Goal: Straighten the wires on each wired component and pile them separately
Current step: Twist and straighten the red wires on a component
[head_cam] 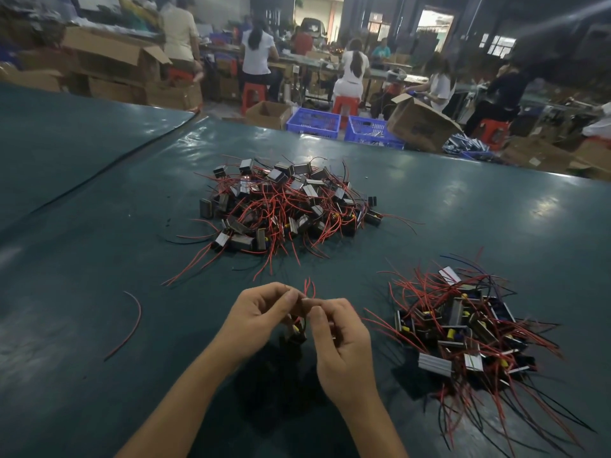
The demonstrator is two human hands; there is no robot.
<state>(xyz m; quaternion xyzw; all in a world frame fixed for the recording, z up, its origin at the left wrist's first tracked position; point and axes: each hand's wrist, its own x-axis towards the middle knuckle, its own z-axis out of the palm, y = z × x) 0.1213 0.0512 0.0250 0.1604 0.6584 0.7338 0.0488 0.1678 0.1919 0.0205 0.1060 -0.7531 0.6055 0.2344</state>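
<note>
Small black wired component (297, 329) held over dark green desk (99, 226); its red wires (309, 287) pinched in grip of left hand (264, 309) and right hand (342, 342). Far tangled component heap (291, 206) judged undone, smaller right component pile (463, 328) judged straightened; majority left.

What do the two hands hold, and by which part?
One wired component: the left hand and right hand pinch its red wires; its body hangs between them.

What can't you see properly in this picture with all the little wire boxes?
Head view: the held component is mostly hidden by the left hand and right hand.
Head view: boxes deep in the far pile are buried under tangled wires.
Head view: the blue crates' contents are too blurred to tell.
</note>
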